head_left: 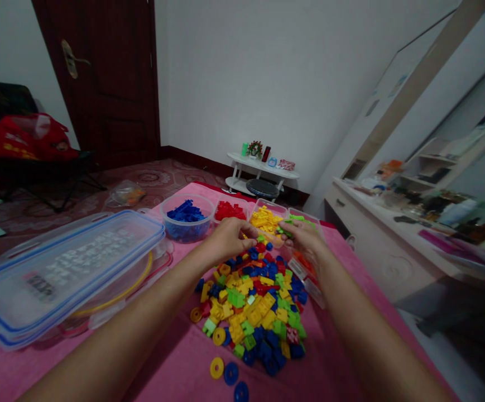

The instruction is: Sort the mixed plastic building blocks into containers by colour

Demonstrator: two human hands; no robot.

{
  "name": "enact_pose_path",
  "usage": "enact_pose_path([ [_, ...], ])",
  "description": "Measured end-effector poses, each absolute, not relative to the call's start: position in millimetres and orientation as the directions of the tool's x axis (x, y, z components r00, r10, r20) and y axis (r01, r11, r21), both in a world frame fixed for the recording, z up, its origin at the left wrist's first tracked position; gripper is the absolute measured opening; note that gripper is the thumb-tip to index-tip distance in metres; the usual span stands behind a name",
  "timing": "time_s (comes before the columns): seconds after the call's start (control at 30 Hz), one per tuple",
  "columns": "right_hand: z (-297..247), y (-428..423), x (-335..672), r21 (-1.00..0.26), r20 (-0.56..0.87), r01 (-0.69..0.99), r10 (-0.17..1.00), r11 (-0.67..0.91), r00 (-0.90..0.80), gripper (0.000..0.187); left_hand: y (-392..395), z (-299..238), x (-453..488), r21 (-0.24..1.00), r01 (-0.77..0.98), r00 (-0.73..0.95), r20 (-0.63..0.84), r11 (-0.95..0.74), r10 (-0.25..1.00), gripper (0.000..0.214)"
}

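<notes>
A loose pile of toy building bricks (pixel 246 307) in yellow, blue, green and red spreads over the pink cloth (pixel 175 346). At its far edge, my left hand (pixel 231 240) hovers with thumb and fingers curled together; a speck of yellow shows there, too small to name. My right hand (pixel 305 240) pinches green bricks (pixel 284 228) beside the yellow container. Beyond the hands stand a round tub (pixel 187 231) of blue bricks, a box of red bricks (pixel 230 210), a box of yellow bricks (pixel 266 219) and a box with green bricks, partly covered by my right hand.
Stacked clear lids with blue rims (pixel 70 268) lie at left. A clear container with orange pieces (pixel 305 261) sits under my right wrist. Ring-shaped pieces (pixel 231 373) lie near the front. A cluttered white dresser (pixel 376 234) stands right, a low white shelf (pixel 263 164) behind.
</notes>
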State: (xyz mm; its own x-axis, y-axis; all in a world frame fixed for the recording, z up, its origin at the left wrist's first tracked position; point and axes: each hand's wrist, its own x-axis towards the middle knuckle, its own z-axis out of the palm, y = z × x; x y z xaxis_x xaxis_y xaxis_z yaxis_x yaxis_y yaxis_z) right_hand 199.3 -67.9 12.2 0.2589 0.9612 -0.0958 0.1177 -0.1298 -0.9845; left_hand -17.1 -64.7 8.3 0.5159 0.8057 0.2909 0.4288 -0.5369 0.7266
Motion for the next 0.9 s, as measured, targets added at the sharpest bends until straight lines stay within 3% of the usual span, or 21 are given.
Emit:
enact_pose_path([
  [0.1,30,-44,243,-0.953,-0.064,0.25,0.921,-0.171,0.385,0.013,-62,5,-18,0.707,0.415,0.549,0.308,-0.573,0.777,0.021],
  [0.17,35,-35,268,-0.89,0.076,0.426,0.867,-0.164,0.492,0.018,-60,3,-18,0.693,0.418,0.556,0.317,-0.588,0.768,0.021],
  [0.3,25,-35,282,-0.697,0.297,0.706,0.845,-0.127,0.445,0.032,-59,2,-20,0.661,0.463,0.551,0.307,-0.591,0.776,0.021],
  [0.47,1,-68,230,-0.732,0.266,0.68,0.938,0.047,0.222,0.028,-60,0,-21,0.639,0.503,0.609,0.215,-0.582,0.763,0.018],
  [0.57,-3,-106,185,-0.802,0.174,0.583,0.984,0.128,0.023,0.03,-58,-3,-22,0.636,0.518,0.631,0.168,-0.572,0.757,0.018],
  [0.63,-3,-136,155,-0.773,0.14,0.597,0.976,0.213,-0.166,0.029,-55,-4,-24,0.634,0.522,0.625,0.17,-0.57,0.762,0.019],
  [0.77,-16,-191,107,-0.505,0.266,0.654,0.822,0.564,-0.504,0.042,-48,-2,-31,0.636,0.54,0.549,0.229,-0.551,0.804,0.022],
  [0.9,-44,-211,88,-0.198,0.22,0.635,0.665,0.747,-0.714,0.038,-47,1,-35,0.648,0.535,0.508,0.265,-0.542,0.819,0.024],
])
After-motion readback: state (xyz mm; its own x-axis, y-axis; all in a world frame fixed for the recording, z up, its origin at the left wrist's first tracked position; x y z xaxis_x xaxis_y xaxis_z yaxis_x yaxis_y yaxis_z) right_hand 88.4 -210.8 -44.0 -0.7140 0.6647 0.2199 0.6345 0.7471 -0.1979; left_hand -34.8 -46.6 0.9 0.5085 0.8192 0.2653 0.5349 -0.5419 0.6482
